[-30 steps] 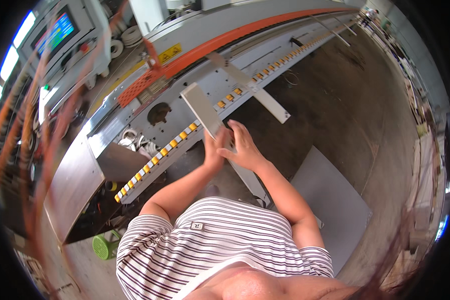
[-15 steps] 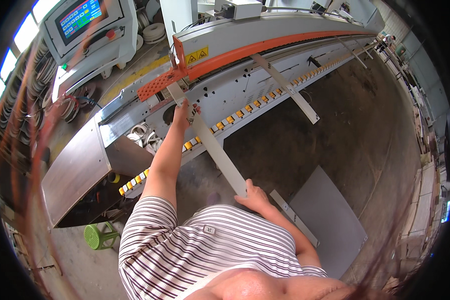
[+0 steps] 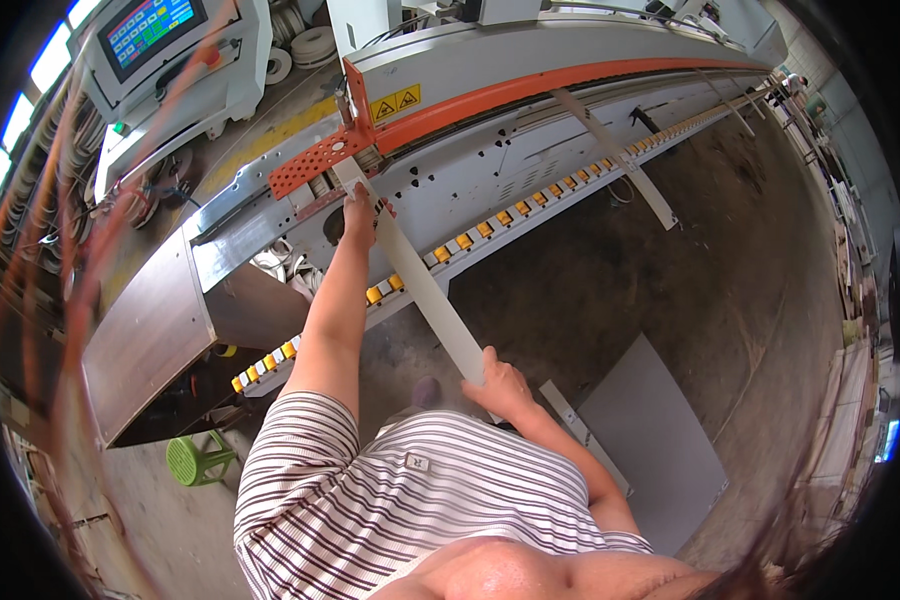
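A long, narrow pale-grey board strip (image 3: 425,290) slants across in front of me, its far end at the orange perforated guard of the long machine (image 3: 400,185). Close to that end, my left hand (image 3: 362,210) is closed around the strip. My right hand (image 3: 500,385) grips the near end, thumb on top, with its lower fingers hidden under the board. The strip's middle passes over a rail of yellow and white rollers (image 3: 465,241). Another narrow strip (image 3: 630,170) juts out of the machine farther right.
A control panel with a lit screen (image 3: 150,35) stands at the far left. Near the lower left are a brown cabinet (image 3: 150,340) and a green stool (image 3: 198,460). To my right, a large grey panel (image 3: 660,440) lies beside a narrow strip (image 3: 585,430).
The strip farther right has slid along the machine, away to the right. Both my hands have shifted slightly forward with the held strip, and my view has turned a little.
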`<state>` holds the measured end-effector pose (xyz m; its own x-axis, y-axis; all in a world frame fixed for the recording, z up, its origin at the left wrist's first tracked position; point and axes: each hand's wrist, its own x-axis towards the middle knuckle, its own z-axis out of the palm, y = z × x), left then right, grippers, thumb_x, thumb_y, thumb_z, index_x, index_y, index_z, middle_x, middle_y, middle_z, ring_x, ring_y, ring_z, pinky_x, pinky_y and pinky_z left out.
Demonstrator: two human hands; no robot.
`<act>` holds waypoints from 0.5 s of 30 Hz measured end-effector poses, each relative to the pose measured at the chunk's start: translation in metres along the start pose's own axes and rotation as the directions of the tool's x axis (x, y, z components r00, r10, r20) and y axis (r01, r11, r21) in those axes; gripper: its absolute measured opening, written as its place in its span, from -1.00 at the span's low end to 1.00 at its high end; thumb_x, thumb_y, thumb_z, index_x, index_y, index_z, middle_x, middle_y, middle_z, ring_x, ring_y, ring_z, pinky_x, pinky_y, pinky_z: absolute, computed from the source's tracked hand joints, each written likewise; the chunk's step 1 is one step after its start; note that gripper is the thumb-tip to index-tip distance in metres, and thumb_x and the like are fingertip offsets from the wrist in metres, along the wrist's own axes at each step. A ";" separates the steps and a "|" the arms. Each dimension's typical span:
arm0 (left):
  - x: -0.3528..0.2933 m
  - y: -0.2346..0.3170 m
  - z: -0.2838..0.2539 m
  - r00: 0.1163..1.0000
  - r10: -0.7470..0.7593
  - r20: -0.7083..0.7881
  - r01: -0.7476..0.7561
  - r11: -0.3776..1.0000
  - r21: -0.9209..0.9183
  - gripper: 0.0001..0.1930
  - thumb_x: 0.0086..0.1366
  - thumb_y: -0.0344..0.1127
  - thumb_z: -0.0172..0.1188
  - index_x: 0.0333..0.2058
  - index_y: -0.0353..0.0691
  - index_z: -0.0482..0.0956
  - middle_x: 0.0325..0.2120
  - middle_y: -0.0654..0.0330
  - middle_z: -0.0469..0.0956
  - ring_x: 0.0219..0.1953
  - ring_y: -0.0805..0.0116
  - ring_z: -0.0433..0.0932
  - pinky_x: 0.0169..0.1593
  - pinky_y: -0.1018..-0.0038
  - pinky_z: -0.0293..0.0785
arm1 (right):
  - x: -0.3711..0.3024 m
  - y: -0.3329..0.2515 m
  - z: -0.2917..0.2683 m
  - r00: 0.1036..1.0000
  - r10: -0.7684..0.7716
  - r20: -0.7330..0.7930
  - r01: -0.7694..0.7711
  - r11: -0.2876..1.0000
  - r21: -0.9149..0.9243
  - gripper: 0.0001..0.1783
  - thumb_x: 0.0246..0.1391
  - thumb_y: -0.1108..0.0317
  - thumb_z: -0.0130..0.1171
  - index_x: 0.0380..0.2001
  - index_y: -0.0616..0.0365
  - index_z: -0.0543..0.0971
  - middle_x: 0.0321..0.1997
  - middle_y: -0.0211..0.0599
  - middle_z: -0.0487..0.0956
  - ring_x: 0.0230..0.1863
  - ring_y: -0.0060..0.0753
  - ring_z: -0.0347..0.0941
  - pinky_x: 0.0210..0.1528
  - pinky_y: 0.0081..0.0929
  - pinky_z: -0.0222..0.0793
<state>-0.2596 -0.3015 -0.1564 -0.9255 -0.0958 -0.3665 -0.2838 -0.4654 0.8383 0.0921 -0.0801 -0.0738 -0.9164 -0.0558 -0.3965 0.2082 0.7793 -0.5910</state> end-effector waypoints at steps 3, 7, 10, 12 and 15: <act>-0.002 0.005 0.006 1.000 -0.009 0.001 0.009 1.000 0.010 -0.64 0.48 0.03 -0.13 -0.09 -0.17 0.21 -0.50 0.03 0.46 -0.58 0.17 0.51 -0.52 0.17 0.58 | 0.003 0.003 -0.003 1.000 -0.004 0.006 0.004 1.000 -0.002 -0.41 -0.06 0.13 0.20 -0.14 0.37 0.24 -0.39 0.27 0.59 -0.28 0.30 0.56 -0.15 0.03 0.48; 0.003 0.005 0.012 1.000 -0.022 0.020 0.022 1.000 0.000 -0.65 0.48 0.04 -0.13 -0.10 -0.16 0.21 -0.52 0.03 0.45 -0.59 0.17 0.50 -0.52 0.15 0.57 | 0.009 0.005 -0.012 1.000 0.004 0.010 -0.004 1.000 -0.004 -0.41 -0.08 0.14 0.19 -0.16 0.38 0.24 -0.42 0.27 0.59 -0.31 0.31 0.56 -0.18 0.03 0.48; 0.007 0.003 0.029 0.999 -0.048 0.001 0.048 0.999 0.014 -0.64 0.48 0.08 -0.14 -0.11 -0.11 0.24 -0.51 0.06 0.46 -0.56 0.19 0.51 -0.48 0.17 0.58 | 0.018 0.021 -0.019 1.000 0.014 -0.027 -0.015 0.999 -0.048 -0.42 -0.10 0.15 0.20 -0.17 0.38 0.24 -0.42 0.27 0.59 -0.32 0.30 0.56 -0.19 0.03 0.48; 0.013 -0.002 0.045 0.997 -0.074 -0.021 0.074 0.997 0.002 -0.64 0.47 0.11 -0.14 -0.13 -0.09 0.25 -0.51 0.07 0.47 -0.55 0.19 0.52 -0.47 0.17 0.58 | 0.024 0.030 -0.032 0.999 0.021 -0.027 -0.022 0.999 -0.048 -0.41 -0.12 0.15 0.21 -0.17 0.36 0.24 -0.41 0.28 0.59 -0.30 0.28 0.57 -0.17 0.04 0.48; 0.022 -0.018 0.091 0.995 -0.090 -0.035 0.090 0.996 -0.011 -0.63 0.46 0.08 -0.08 -0.14 -0.13 0.21 -0.52 0.02 0.45 -0.59 0.12 0.51 -0.51 0.09 0.56 | 0.029 0.046 -0.062 0.998 0.054 -0.038 -0.056 0.996 -0.065 -0.41 -0.13 0.14 0.21 -0.16 0.33 0.25 -0.39 0.27 0.59 -0.27 0.28 0.56 -0.15 0.03 0.48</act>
<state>-0.2979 -0.2156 -0.1429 -0.8866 -0.0843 -0.4548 -0.3632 -0.4819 0.7974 0.0543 -0.0076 -0.0691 -0.9162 0.0102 -0.4005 0.2369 0.8200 -0.5210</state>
